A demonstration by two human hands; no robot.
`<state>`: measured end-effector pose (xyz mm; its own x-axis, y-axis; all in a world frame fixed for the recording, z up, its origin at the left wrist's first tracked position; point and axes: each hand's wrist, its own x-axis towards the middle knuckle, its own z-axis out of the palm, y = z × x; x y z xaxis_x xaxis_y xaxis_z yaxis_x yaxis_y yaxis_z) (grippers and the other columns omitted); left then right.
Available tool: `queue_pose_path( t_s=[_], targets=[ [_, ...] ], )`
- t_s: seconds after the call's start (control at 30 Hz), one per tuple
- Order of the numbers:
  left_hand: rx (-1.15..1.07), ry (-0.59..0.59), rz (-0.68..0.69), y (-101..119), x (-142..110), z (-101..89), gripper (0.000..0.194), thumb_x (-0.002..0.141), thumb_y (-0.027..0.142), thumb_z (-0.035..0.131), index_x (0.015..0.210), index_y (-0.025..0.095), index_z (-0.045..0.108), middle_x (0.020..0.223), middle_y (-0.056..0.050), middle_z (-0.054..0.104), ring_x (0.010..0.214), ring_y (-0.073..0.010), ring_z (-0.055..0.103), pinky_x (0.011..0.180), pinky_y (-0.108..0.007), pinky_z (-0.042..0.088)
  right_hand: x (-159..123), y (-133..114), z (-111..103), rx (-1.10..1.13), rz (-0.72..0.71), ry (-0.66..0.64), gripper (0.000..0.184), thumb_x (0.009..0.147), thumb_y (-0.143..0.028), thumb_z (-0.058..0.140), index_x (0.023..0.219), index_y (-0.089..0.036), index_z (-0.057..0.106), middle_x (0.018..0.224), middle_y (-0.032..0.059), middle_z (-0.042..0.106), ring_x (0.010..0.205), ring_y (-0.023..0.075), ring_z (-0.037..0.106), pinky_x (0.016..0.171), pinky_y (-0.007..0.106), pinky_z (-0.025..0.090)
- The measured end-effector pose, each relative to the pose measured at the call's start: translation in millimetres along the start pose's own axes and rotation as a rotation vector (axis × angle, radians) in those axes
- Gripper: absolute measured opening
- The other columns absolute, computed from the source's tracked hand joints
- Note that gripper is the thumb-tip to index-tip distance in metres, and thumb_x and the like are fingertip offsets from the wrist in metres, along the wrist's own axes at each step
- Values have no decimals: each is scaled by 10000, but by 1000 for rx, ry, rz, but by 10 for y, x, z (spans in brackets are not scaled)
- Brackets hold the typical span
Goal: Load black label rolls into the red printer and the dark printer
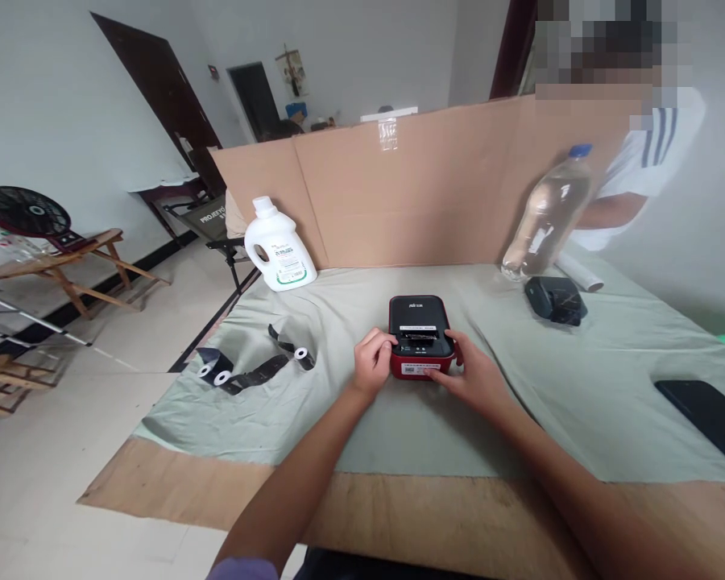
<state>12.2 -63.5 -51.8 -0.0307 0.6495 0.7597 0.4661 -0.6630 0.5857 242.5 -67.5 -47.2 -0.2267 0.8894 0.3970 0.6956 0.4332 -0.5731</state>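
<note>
A small label printer (421, 342), black on top with a red lower body, sits on the green cloth in front of me. A slot with a strip in it runs across its lid, and a white sticker is on its front. My left hand (373, 359) has its fingers curled against the printer's left side. My right hand (474, 369) grips the right side, thumb at the front and fingers along the edge. Left of the printer lie black paper rolls with white cores, one roll (304, 358) standing apart, joined by an unrolled black strip (259, 373).
A white jug (279, 246) and a clear bottle (547, 213) stand before a cardboard divider (411, 201). A black wrapped object (556, 301) and a white tube (580, 272) lie at right, with a black phone (706, 419) nearer. A person (646, 177) is behind the divider. A fan (27, 216) stands left.
</note>
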Motion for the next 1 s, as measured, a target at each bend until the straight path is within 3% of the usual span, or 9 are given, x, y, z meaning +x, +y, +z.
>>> queue_pose_path(
  t_s=[0.3,0.77,0.9,1.0],
  targets=[
    [-14,-32,108,-92,85,26,360,1030,326,412,770,186,619,678,-13,532,592,-134,479,576,-279,390,14,3,-2,-13,16,1,736,779,-609,717,1335,-177,507,892,71,684,749,251,650,652,347,486],
    [50,-77,52,-103,-13,16,433,1041,409,322,872,185,652,755,-53,587,675,-170,550,656,-311,462,19,-16,-34,-11,-25,13,776,792,-630,700,1384,-176,487,933,87,662,759,255,625,684,371,494],
    [115,-86,72,-38,-55,2,373,1019,389,361,942,189,666,814,-72,634,759,-197,586,727,-336,482,-1,-3,-11,15,-9,8,797,796,-607,703,1414,-163,464,936,81,652,769,251,618,702,378,502],
    [187,-18,97,23,-96,11,337,989,371,412,1103,170,658,998,-115,698,933,-238,611,868,-397,469,2,28,-6,16,-14,-1,817,798,-597,703,1438,-160,447,955,85,649,801,260,620,738,396,512]
  ],
)
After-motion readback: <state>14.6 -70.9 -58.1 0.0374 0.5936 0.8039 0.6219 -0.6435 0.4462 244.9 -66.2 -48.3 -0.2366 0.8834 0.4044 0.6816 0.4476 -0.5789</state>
